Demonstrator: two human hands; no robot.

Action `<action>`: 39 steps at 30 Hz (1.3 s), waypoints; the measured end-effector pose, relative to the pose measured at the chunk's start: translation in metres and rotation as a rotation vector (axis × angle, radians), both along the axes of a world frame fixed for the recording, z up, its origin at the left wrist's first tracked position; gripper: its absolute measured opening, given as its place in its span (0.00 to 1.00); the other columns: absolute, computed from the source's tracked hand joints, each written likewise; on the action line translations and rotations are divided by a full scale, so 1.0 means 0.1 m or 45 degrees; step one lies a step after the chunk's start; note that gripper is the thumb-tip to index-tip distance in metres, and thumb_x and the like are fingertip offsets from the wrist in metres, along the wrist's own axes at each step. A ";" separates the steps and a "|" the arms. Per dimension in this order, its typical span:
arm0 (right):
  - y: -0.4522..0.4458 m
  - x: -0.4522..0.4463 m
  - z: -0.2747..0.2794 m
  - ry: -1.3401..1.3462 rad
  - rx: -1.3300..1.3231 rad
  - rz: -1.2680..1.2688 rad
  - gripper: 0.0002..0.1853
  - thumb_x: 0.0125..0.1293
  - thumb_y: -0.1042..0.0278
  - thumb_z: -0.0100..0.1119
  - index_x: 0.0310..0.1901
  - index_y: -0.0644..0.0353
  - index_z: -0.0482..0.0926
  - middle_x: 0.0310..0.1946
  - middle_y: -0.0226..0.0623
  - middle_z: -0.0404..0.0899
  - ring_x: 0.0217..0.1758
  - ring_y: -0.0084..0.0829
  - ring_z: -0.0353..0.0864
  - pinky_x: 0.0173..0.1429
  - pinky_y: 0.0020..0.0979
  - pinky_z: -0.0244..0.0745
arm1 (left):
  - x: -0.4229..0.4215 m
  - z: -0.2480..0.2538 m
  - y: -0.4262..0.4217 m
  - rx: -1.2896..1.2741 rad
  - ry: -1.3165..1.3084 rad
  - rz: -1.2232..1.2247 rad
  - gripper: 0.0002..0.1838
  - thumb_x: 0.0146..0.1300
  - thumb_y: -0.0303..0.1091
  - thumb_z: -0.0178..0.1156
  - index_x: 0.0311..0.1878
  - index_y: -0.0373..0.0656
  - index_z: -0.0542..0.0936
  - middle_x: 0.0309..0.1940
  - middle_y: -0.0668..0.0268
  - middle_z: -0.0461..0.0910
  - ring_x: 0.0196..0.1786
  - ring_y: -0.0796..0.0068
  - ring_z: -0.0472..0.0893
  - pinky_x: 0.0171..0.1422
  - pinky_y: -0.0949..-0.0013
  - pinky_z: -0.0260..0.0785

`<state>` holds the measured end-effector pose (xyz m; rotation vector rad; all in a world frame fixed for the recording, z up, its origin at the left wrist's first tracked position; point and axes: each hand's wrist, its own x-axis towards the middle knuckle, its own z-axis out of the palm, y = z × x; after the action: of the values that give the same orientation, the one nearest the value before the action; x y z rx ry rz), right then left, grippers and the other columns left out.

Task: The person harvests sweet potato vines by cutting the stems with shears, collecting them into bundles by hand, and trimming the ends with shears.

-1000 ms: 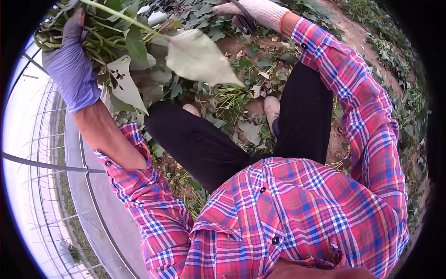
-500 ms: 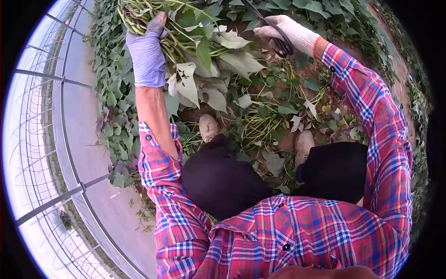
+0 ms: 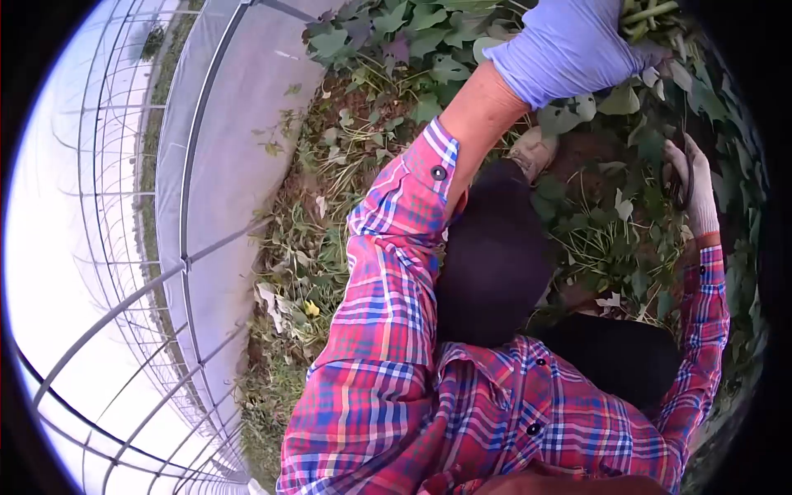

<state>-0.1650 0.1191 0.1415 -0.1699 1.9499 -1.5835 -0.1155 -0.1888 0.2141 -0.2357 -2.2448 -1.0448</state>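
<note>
My left hand (image 3: 569, 54), in a thin purple glove, is closed around a bunch of cut green leafy stems (image 3: 650, 15) at the top right. Much of the bunch lies outside the view. Lower down at the right edge, my right hand (image 3: 700, 183) wears a white knit glove. Its fingers are wrapped round the dark looped handle of what look like black scissors (image 3: 689, 177); the blades cannot be made out. Loose stems (image 3: 598, 239) and leaves lie on the soil below, between my two feet.
Dense leafy vines (image 3: 396, 33) grow at the top and along the right side. My shoe (image 3: 535, 153) rests on the soil. On the left stands a greenhouse wall of plastic sheet (image 3: 239, 140) and metal pipes (image 3: 186, 262), with dry weeds (image 3: 305, 272) beside it.
My view has turned toward the left, showing more of the greenhouse wall. The left hand with its bunch now appears at the upper right; the right hand appears lower, at the right edge.
</note>
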 end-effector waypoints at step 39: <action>0.21 1.96 0.86 0.491 0.897 0.327 0.15 0.62 0.66 0.61 0.47 0.66 0.77 0.22 0.26 0.73 0.17 0.15 0.66 0.20 0.20 0.59 | 8.27 -2.12 -1.85 -0.932 -2.011 1.021 0.14 0.61 0.34 0.53 0.49 0.54 0.81 0.68 0.63 0.63 0.75 0.54 0.51 0.75 0.42 0.44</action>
<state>0.0314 0.1404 0.2272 -0.4314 2.5376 -0.6682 0.7114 -0.3740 0.0020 1.5843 -3.3439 0.3403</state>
